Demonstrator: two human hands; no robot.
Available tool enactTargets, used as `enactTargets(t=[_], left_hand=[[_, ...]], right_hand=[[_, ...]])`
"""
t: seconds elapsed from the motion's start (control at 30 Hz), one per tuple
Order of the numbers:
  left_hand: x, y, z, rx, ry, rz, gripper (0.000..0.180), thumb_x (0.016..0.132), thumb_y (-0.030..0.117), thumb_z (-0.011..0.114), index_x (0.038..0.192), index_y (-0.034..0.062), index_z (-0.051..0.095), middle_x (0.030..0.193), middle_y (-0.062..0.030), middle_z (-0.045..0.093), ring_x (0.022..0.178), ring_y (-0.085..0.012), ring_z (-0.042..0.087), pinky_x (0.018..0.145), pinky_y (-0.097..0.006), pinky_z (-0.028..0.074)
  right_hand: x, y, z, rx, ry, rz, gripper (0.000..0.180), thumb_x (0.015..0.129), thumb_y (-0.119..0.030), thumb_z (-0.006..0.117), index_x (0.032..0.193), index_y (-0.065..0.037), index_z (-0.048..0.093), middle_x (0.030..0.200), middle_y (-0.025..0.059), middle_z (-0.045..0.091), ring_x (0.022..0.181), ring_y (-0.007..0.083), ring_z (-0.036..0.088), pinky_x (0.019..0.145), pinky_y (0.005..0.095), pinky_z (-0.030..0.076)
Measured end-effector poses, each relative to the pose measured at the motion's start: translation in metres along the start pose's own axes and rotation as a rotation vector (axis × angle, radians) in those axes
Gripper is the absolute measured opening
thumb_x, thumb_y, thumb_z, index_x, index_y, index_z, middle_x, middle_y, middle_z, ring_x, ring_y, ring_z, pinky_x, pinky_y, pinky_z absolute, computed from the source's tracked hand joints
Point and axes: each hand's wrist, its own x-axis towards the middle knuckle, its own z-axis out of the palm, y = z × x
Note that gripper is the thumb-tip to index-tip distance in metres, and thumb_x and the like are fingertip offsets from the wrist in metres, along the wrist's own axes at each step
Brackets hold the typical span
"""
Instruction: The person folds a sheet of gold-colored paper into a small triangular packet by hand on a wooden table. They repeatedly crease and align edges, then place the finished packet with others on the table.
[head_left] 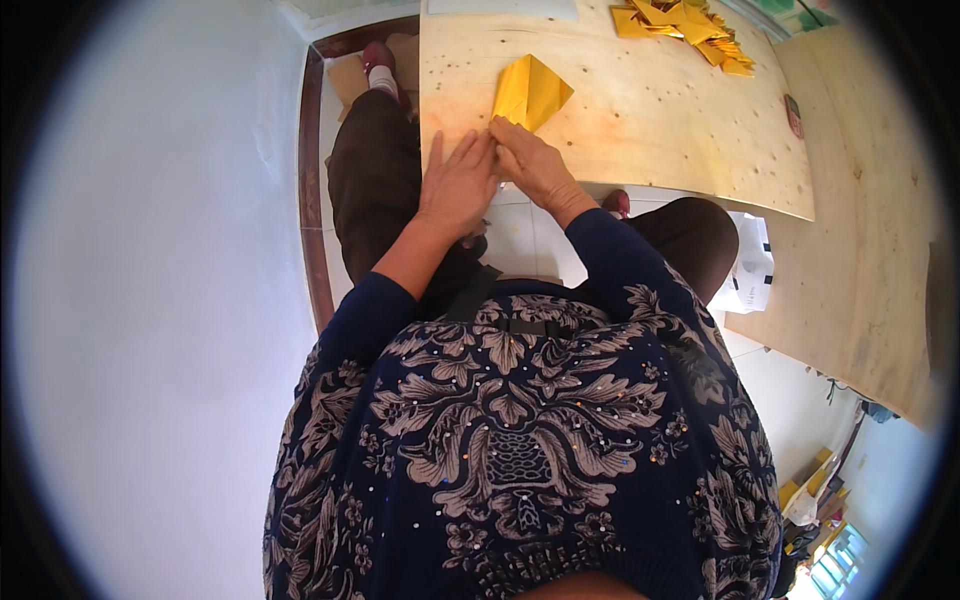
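Observation:
A folded sheet of shiny gold paper (pixel 531 95) lies near the front left of the wooden table (pixel 640 130), its narrow end toward me. My right hand (pixel 540 168) is closed at that narrow end, its fingertips on the paper. Beside it, my left hand (pixel 458 183) rests at the table's near edge with fingers stretched out, touching or nearly touching the right one. What lies under the left fingertips is hidden.
Several folded gold paper pieces (pixel 690 32) are heaped at the far right of the table. A small dark red object (pixel 793 116) sits by its right edge. A white bag (pixel 748 265) stands below, beside a wooden board (pixel 850 260). A white wall (pixel 160 300) borders the left.

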Motion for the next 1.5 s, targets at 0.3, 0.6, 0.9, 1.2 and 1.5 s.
enactTargets(t=[0.3, 0.6, 0.9, 1.2, 1.5], left_hand=[[-0.045, -0.02, -0.018, -0.811, 0.06, -0.516, 0.037, 0.096, 0.033, 0.055, 0.112, 0.0017, 0.065, 0.107, -0.0101, 0.067, 0.098, -0.0215, 0.063, 0.086, -0.036, 0.048], [-0.017, 0.037, 0.006, -1.956, -0.44, -0.919, 0.051, 0.095, 0.047, 0.056, 0.119, 0.0024, 0.056, 0.111, -0.0125, 0.062, 0.105, -0.0229, 0.06, 0.086, -0.039, 0.051], [0.007, 0.033, -0.017, -1.921, -0.384, -0.828, 0.026, 0.091, 0.017, 0.066, 0.111, -0.0004, 0.062, 0.098, -0.0109, 0.07, 0.083, -0.0169, 0.068, 0.075, -0.03, 0.055], [0.05, 0.094, -0.06, -1.46, -0.559, -0.337, 0.03, 0.087, 0.017, 0.069, 0.11, -0.0022, 0.065, 0.095, -0.0063, 0.069, 0.083, -0.013, 0.065, 0.076, -0.026, 0.051], [0.091, 0.201, -0.05, -0.842, -0.705, 0.094, 0.037, 0.077, 0.024, 0.073, 0.102, -0.0031, 0.067, 0.085, -0.008, 0.069, 0.076, -0.0149, 0.066, 0.067, -0.031, 0.051]], right_hand=[[-0.031, -0.005, -0.019, -0.24, -0.065, -0.296, 0.044, 0.08, -0.027, 0.071, 0.116, -0.003, 0.063, 0.125, 0.0143, 0.058, 0.115, 0.0322, 0.055, 0.094, 0.0397, 0.045], [-0.065, -0.018, -0.035, -0.079, 0.098, -0.4, 0.03, 0.075, -0.005, 0.065, 0.105, -0.007, 0.067, 0.106, 0.0075, 0.066, 0.097, 0.027, 0.064, 0.081, 0.0359, 0.05], [-0.094, -0.06, -0.071, -0.116, 0.367, -0.238, 0.023, 0.087, -0.017, 0.067, 0.107, -0.006, 0.067, 0.105, 0.0064, 0.067, 0.096, 0.0227, 0.063, 0.081, 0.0326, 0.049], [-0.105, -0.032, -0.121, 1.225, 0.217, 0.703, 0.031, 0.093, -0.033, 0.064, 0.11, -0.008, 0.069, 0.091, -0.0016, 0.067, 0.082, 0.0069, 0.058, 0.068, 0.0211, 0.045], [-0.192, -0.034, -0.188, 0.925, 0.481, 0.615, 0.024, 0.088, -0.016, 0.071, 0.106, 0.0, 0.07, 0.098, 0.0005, 0.069, 0.093, 0.0064, 0.06, 0.086, 0.0239, 0.047]])
